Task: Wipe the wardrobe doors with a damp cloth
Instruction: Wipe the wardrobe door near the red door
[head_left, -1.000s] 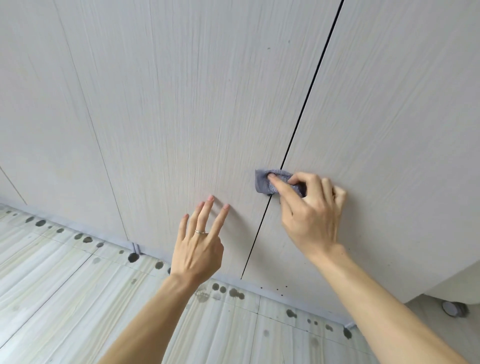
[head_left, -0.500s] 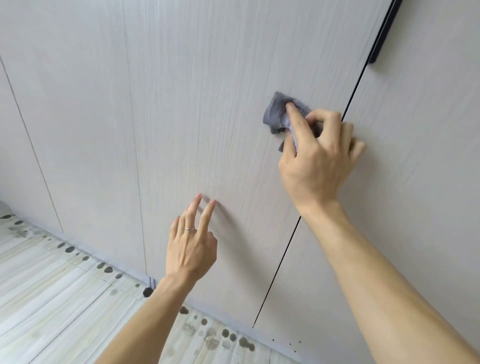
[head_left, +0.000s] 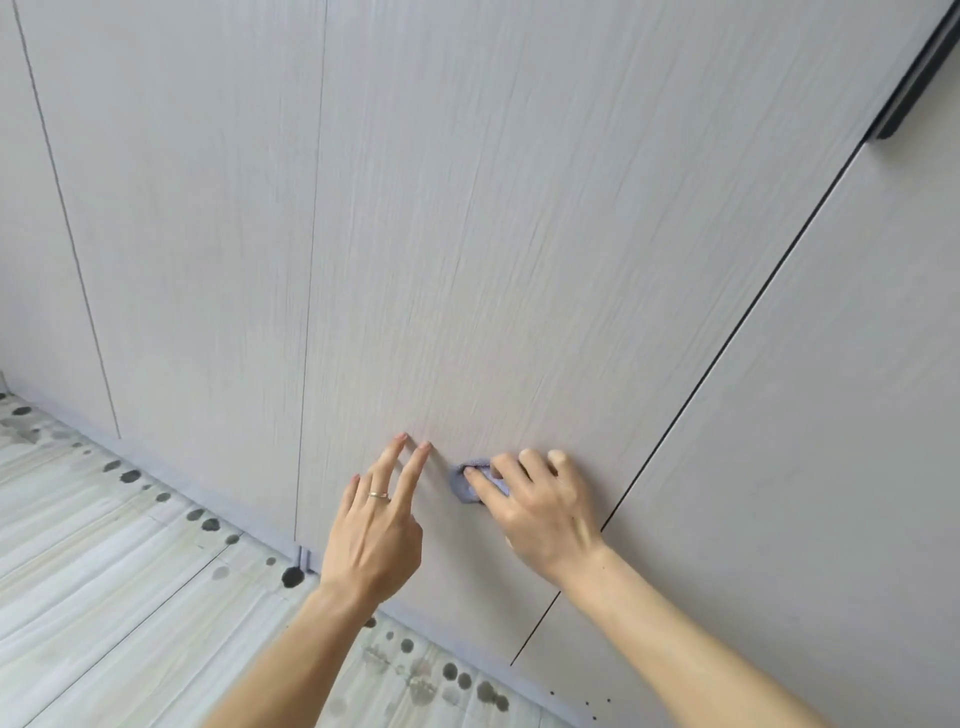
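Black handle (head_left: 908, 98) well above cloth (head_left: 466, 486) on door (head_left: 519, 234)

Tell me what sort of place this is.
Probably a home bedroom or dressing area: tall pale wood-grain wardrobe doors with a dark bar handle, standing on a streaked tile floor. The right hand holds a grey cloth against one door.

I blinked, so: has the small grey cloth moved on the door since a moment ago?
Yes. The small grey cloth went down the pale wooden door, away from the black bar handle, left of the dark gap.
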